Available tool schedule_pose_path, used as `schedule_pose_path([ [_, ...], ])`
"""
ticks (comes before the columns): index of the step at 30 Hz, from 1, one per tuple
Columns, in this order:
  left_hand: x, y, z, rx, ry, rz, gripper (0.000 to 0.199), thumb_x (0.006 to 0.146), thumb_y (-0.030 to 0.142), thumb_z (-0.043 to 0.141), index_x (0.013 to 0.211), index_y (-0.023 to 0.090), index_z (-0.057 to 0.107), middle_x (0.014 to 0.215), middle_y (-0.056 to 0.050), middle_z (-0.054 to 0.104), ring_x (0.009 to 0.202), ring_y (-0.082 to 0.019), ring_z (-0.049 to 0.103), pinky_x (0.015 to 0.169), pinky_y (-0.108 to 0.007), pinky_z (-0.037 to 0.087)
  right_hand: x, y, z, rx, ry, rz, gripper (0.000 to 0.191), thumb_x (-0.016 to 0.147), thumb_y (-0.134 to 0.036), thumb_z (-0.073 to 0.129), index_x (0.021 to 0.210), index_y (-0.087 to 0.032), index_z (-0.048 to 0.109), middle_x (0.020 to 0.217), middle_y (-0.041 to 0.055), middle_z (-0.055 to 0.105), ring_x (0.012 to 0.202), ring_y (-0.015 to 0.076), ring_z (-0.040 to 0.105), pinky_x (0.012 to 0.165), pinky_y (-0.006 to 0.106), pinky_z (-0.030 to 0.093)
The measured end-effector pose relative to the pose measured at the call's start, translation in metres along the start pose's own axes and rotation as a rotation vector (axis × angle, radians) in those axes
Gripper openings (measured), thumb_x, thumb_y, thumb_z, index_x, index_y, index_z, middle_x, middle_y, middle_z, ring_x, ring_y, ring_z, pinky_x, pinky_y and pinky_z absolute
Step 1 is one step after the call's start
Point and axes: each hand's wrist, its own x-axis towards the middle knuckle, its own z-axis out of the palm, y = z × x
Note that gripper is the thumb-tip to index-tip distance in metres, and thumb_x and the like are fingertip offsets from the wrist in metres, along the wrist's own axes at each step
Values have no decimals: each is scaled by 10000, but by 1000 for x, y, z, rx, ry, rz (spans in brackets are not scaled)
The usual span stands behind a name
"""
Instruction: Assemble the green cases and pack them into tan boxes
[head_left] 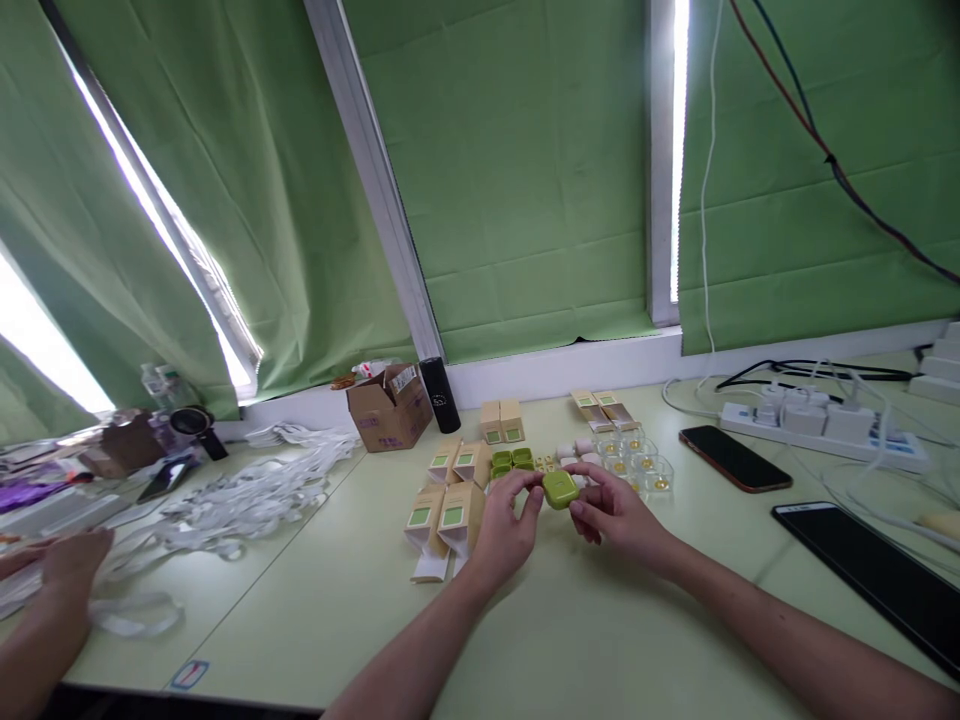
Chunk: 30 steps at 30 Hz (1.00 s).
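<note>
A small glossy green case (559,489) is held above the table between my two hands. My left hand (512,520) pinches its left side, and my right hand (611,512) grips its right edge with thumb and fingers. Just behind the hands lie several green square pieces (512,459), small yellow pieces (545,464), white round pieces (577,450) and clear cups with yellow centres (637,462). Left of my left hand stand several beige boxes (457,510) with green labels, the front ones with their flaps open.
Two phones (735,458) (874,570) and a power strip (825,432) with cables are at the right. A cardboard box (390,410) and black cylinder (440,395) stand at the back. White straps (232,500) and another person's hands (71,560) are at the left.
</note>
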Motion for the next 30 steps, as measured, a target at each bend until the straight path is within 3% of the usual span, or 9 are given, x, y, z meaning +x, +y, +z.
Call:
schedule_pose_path([
  [6,-3,-2,-6,4,-70,186,559,893,84,630,1420,259,571,1392,-130,604,1331,-287,556,1136,-496,484,0,2,-2,48,-28,-12,626,841,-672,757,1197,-205,540,608,-74,565,495,119,500,497,262,417],
  [14,-6,3,-4,62,-224,250,625,886,66,644,1454,323,585,1372,-120,599,1317,-302,538,1129,-537,476,2,8,0,-4,-50,-13,574,873,-696,708,1139,-195,625,546,-99,464,449,94,398,457,237,312],
  [19,-2,-1,-1,-144,-98,94,518,854,86,682,1336,276,651,1344,-110,635,1294,-286,583,1116,-493,496,3,8,-3,-89,69,-50,569,904,-716,627,1109,-185,655,578,-68,485,494,123,444,499,266,359],
  [24,8,-19,3,-538,-19,-157,526,788,190,805,1287,206,638,1287,-126,697,1211,-272,670,1051,-429,548,0,5,-10,-625,212,-126,331,997,-490,530,961,-212,706,723,18,638,633,181,554,609,312,417],
  [27,12,-29,4,-694,16,-251,592,691,208,884,1233,185,648,1271,-131,718,1240,-285,672,1059,-424,550,-1,3,-11,-957,175,-223,281,1016,-322,477,932,-215,723,887,73,723,822,233,634,739,356,475],
  [30,13,-35,5,-723,42,-318,620,640,201,911,1204,177,655,1233,-129,742,1210,-287,695,1046,-430,564,0,2,-9,-1126,77,-320,318,1024,-214,450,962,-205,762,996,112,746,993,269,630,876,402,493],
])
